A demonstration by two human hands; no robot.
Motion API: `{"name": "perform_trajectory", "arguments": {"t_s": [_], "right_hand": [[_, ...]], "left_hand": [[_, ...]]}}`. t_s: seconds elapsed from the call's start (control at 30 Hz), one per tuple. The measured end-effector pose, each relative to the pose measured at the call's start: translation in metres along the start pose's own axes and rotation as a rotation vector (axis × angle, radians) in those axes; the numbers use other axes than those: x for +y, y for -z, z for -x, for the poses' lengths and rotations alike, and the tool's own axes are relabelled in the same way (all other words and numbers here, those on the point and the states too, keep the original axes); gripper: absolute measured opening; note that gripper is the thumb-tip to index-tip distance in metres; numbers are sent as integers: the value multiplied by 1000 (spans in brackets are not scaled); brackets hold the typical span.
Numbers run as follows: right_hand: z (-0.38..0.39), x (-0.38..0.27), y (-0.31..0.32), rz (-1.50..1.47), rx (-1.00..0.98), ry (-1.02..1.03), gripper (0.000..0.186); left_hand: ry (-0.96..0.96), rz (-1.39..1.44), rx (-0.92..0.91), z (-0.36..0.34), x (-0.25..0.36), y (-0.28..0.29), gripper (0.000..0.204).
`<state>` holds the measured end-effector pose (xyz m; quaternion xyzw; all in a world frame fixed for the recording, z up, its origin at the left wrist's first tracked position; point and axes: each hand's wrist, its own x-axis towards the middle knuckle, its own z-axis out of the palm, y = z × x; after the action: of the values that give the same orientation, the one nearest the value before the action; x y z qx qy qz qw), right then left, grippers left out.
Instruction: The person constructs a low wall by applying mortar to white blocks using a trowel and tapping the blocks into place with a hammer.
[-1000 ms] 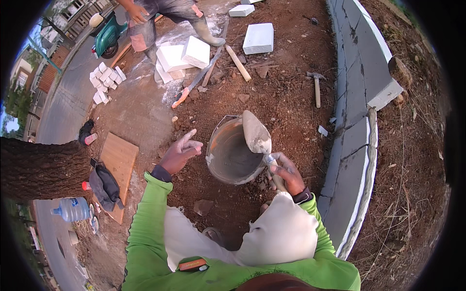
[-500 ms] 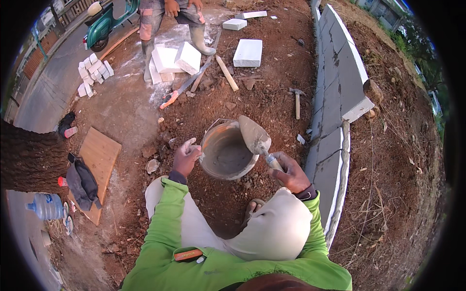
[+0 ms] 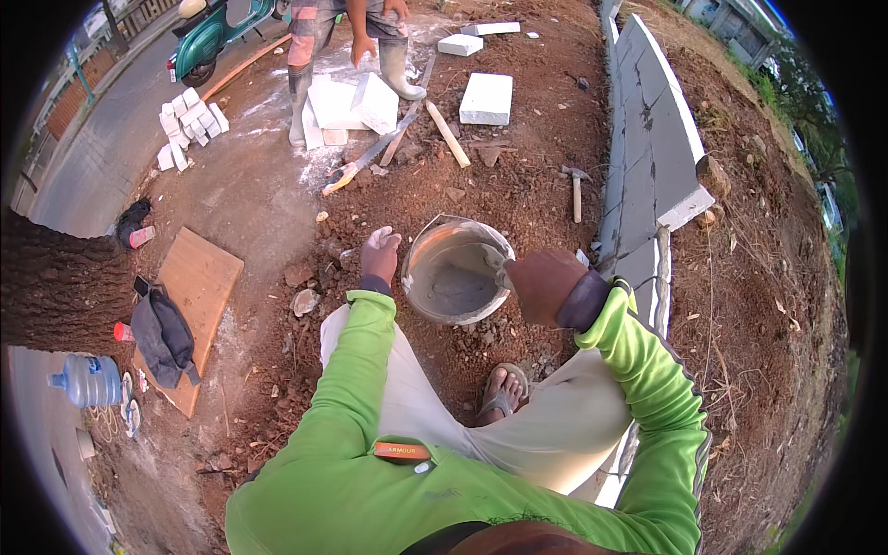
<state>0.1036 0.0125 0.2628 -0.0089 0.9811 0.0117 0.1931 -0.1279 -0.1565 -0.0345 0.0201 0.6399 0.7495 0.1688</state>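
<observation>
A round bucket point(image 3: 413, 298) with grey wet mortar point(image 3: 458, 289) inside stands on the soil in front of me. My right hand point(image 3: 544, 285) is closed around the handle of a trowel point(image 3: 502, 275). The trowel's mortar-coated blade is down inside the bucket at the right rim, hard to tell from the mortar. My left hand point(image 3: 380, 253) is held just left of the bucket, apart from its rim. Its fingers are loosely bent and spread, with nothing seen in them.
A pale block wall point(image 3: 647, 157) runs along my right. Ahead lie a hammer point(image 3: 576, 194), a handsaw point(image 3: 370, 153), a wooden stake point(image 3: 448, 135) and white blocks point(image 3: 486, 98). Another person point(image 3: 356, 42) stands there in boots. A board point(image 3: 199, 277) with a dark bag point(image 3: 164, 338) lies left.
The trowel has gone from above the bucket's right rim down into the bucket, my right wrist turning over. My left hand has drawn back from the rim. The other person's hand has reached toward the blocks.
</observation>
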Motion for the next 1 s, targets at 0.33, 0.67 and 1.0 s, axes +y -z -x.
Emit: {"name": "perform_trajectory", "arguments": {"t_s": [0.33, 0.67, 1.0], "right_hand": [[-12, 13, -37, -34, -183, -17, 34], [-21, 24, -43, -59, -231, -21, 30], [-26, 31, -51, -33, -180, 10, 26]], "left_hand": [[181, 22, -7, -13, -5, -1, 35], [186, 42, -20, -9, 4, 3, 38], [200, 67, -23, -16, -2, 5, 36]]}}
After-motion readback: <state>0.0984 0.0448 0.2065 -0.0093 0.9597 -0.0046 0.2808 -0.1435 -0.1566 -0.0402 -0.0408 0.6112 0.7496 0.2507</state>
